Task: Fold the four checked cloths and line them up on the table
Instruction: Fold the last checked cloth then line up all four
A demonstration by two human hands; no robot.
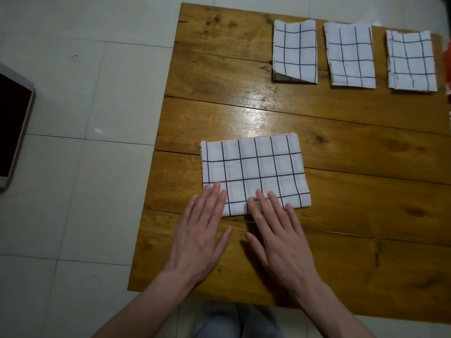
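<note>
A white checked cloth, folded into a wide rectangle, lies on the wooden table near its front. My left hand lies flat with its fingertips on the cloth's near left corner. Beside it, my right hand rests flat with its fingertips on the near edge. Neither hand grips anything. Three smaller folded checked cloths stand in a row along the far side: the left one, the middle one and the right one.
The table's left edge drops off to a pale tiled floor. A dark panel with a light frame lies on the floor at far left. Something red shows at the right frame edge.
</note>
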